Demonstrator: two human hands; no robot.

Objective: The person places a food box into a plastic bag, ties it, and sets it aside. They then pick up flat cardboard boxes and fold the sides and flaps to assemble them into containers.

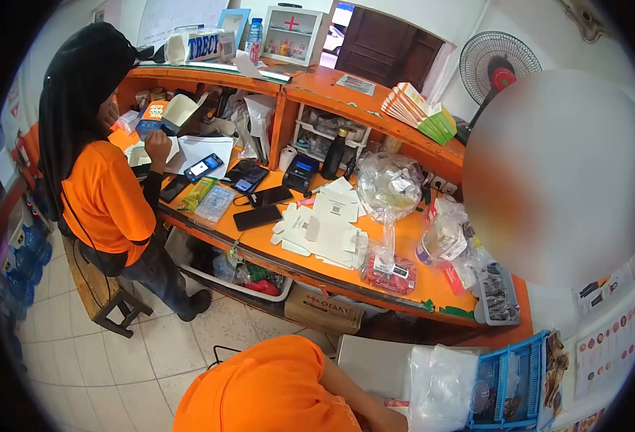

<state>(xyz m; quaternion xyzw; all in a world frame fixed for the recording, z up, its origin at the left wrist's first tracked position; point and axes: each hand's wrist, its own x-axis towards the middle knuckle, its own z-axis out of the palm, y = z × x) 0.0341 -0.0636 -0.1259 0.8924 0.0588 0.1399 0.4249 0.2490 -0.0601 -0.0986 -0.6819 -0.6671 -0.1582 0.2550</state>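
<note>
Neither my left hand nor my right hand shows in the head view. At the bottom, a person in an orange shirt (260,389) bends with one bare arm reaching right; that hand is out of sight. Near this arm lie a stack of clear plastic bags (440,381) and a blue plastic basket (508,381). On the left, another person in an orange shirt (112,198) and black head covering stands at the orange counter (260,248). This person's raised hand (159,147) is by an open box (182,111).
Phones (257,217), flat white cartons (324,230), a card terminal (301,173), a black bottle (334,155) and a bulging plastic bag (391,183) crowd the counter. A wooden bench (90,288) stands left. A large blurred patch covers the right side; a wall fan (501,68) is behind.
</note>
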